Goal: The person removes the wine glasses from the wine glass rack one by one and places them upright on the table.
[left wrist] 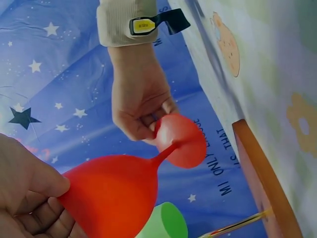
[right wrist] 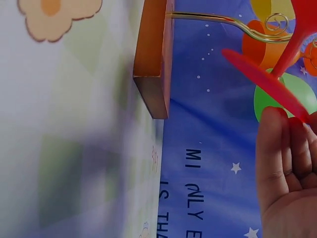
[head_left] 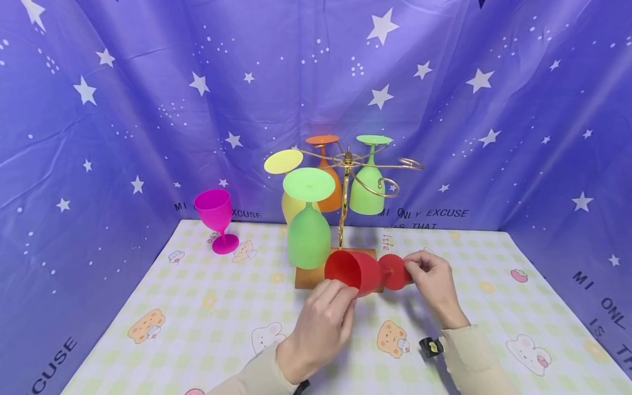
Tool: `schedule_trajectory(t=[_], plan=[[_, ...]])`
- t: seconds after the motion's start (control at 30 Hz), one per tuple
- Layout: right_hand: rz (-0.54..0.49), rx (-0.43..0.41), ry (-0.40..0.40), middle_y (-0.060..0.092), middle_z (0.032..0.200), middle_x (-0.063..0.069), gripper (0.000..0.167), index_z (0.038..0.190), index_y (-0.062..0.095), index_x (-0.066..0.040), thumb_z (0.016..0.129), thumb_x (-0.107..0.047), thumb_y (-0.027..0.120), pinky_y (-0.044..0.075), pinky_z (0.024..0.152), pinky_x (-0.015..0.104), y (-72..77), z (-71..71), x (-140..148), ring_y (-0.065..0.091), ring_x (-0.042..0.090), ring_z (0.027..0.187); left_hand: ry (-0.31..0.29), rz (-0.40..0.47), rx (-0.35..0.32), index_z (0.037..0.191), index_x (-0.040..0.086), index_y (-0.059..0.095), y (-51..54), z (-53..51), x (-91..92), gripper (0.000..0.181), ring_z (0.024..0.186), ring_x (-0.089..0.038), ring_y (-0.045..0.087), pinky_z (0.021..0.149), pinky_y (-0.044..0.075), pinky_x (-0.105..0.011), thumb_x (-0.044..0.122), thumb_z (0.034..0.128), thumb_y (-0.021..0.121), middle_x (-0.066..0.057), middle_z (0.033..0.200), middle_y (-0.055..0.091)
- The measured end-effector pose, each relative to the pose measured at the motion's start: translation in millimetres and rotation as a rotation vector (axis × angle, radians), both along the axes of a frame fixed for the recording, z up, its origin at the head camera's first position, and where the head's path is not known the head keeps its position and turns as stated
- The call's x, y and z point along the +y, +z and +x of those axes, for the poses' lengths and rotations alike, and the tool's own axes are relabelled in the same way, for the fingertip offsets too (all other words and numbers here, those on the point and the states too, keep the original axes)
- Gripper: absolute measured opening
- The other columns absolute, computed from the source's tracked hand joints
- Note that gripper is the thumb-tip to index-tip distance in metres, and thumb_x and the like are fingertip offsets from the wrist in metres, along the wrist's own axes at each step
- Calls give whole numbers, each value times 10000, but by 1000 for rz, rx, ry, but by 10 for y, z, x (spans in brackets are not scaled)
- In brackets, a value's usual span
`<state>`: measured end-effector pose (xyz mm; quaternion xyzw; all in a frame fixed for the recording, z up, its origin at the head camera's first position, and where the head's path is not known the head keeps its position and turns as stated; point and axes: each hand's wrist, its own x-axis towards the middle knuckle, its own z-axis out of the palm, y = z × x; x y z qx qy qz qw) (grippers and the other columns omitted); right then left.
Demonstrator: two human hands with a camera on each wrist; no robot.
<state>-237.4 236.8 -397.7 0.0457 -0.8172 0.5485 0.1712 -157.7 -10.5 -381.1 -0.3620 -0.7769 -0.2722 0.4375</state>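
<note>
Curtain point(head_left: 276, 33), blue with white stars, filled back and sides. Table point(head_left: 165, 296) below, checked cloth with cartoon prints. Gold wire rack point(head_left: 343, 211) with wooden base point(head_left: 307, 278) stood on it. Clock read from top of the rack's post, head view: wire loops stuck out at 3 and 4.

Cups, all stemmed. Red cup point(head_left: 371, 272) was at 5 o'clock, in front of the base, held sideways between both hands, mouth toward 9, foot toward 3. Four hung upside down on the rack: near green cup point(head_left: 309, 236) at 8, yellow cup point(head_left: 291, 212) at 9, partly hidden behind it, orange cup point(head_left: 336, 200) at 11, far green cup point(head_left: 362, 189) at 1. Pink cup point(head_left: 215, 211) stood upright on the table at 8, well apart from the rack.

Left hand point(head_left: 322, 325), at 6: thumb and fingers pinched the red cup's rim. Right hand point(head_left: 438, 282), at 5: thumb and fingers pinched its foot's edge. Black strap point(head_left: 431, 347) at right wrist.
</note>
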Motion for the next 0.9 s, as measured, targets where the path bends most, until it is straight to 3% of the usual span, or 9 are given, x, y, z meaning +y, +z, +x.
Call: schedule_trajectory(t=[0.27, 0.5, 0.67, 0.9], plan=[[94, -40, -11, 653, 795, 127, 162, 901, 694, 5, 915, -75, 554, 524, 565, 258, -77, -45, 27, 592, 152, 632, 6, -24, 37, 923, 62, 661, 72, 43, -15, 136, 765, -145, 546, 742, 461, -221, 26, 875, 539, -7, 858, 599], [55, -112, 52, 640, 840, 225, 192, 987, 638, 100, 926, -66, 565, 569, 624, 302, -122, -58, 9, 655, 179, 668, -12, -41, 25, 936, 69, 665, 144, 92, -30, 203, 773, -144, 540, 750, 457, -224, -26, 829, 520, -6, 864, 586], [64, -152, 48, 637, 887, 268, 173, 983, 639, 87, 917, -61, 578, 570, 622, 298, -148, -75, -20, 653, 180, 677, -25, -58, 51, 931, 74, 674, 184, 99, -38, 225, 759, -148, 530, 730, 443, -224, -48, 792, 547, -5, 852, 578], [122, -207, 15, 658, 853, 232, 169, 966, 648, 63, 893, -88, 626, 564, 616, 293, -180, -151, -74, 652, 224, 669, -28, -91, 58, 937, 82, 682, 216, 114, -58, 244, 790, -164, 534, 740, 436, -242, -30, 810, 508, -10, 870, 583]])
